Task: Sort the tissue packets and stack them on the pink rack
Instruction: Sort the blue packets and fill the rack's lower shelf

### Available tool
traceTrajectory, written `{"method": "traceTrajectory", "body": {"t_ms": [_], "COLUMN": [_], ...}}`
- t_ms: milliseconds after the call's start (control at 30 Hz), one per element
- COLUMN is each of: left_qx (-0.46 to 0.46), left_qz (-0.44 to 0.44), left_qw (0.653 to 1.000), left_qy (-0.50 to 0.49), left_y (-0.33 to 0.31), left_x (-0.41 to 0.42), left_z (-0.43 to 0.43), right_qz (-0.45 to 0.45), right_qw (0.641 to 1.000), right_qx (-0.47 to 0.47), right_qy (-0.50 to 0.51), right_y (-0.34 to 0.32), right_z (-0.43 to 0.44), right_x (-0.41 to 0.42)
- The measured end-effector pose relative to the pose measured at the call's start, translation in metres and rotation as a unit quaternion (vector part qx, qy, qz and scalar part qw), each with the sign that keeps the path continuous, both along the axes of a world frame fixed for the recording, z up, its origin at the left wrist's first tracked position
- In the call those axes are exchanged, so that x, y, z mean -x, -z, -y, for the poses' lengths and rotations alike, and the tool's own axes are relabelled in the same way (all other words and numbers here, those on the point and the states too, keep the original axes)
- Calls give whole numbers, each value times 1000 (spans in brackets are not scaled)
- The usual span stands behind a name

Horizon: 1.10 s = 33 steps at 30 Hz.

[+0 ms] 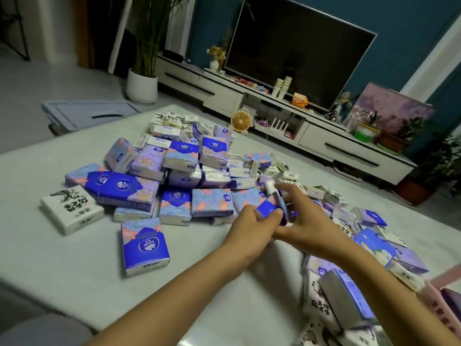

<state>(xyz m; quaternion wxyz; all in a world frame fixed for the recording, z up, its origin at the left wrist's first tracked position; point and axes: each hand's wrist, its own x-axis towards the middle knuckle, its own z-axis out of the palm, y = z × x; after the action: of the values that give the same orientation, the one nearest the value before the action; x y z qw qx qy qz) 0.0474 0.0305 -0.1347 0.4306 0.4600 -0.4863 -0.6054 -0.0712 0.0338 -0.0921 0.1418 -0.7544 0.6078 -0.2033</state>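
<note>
Left hand (252, 228) and right hand (306, 221) share one blue packet (268, 209), fingers (274, 216) pinching its ends. Likely light, squashy, with slick film; better gripped across the flat faces.

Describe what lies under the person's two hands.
The left hand and right hand grip a blue packet. Below lie pile packets and the white table; whatever sits directly under the palms is covered.
</note>
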Motion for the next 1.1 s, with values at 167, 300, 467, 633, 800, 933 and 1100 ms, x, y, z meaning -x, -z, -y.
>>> {"method": "traceTrajectory", "body": {"t_ms": [167,300,467,633,800,933,1100], "left_qx": [31,45,120,113,95,39,-151], "left_qz": [-12,69,182,195,114,46,-232], "left_qw": [999,996,975,974,987,996,961], "left_qy": [-34,-28,-30,-35,-63,-58,33], "left_y": [-4,-1,-1,-2,-2,-2,-8], "left_x": [-11,-18,-21,-22,-16,-15,-16], "left_z": [3,3,2,5,8,1,-19], "right_qz": [72,-163,-267,-224,-77,-12,43], "right_qw": [993,970,936,950,993,998,999], "right_qx": [-87,-120,-165,-165,8,45,7], "right_qy": [27,131,158,144,84,38,17], "right_y": [-9,10,21,15,1,-13,-27], "right_z": [-6,11,24,34,17,-20,-79], "right_x": [18,60,68,63,47,45,71]}}
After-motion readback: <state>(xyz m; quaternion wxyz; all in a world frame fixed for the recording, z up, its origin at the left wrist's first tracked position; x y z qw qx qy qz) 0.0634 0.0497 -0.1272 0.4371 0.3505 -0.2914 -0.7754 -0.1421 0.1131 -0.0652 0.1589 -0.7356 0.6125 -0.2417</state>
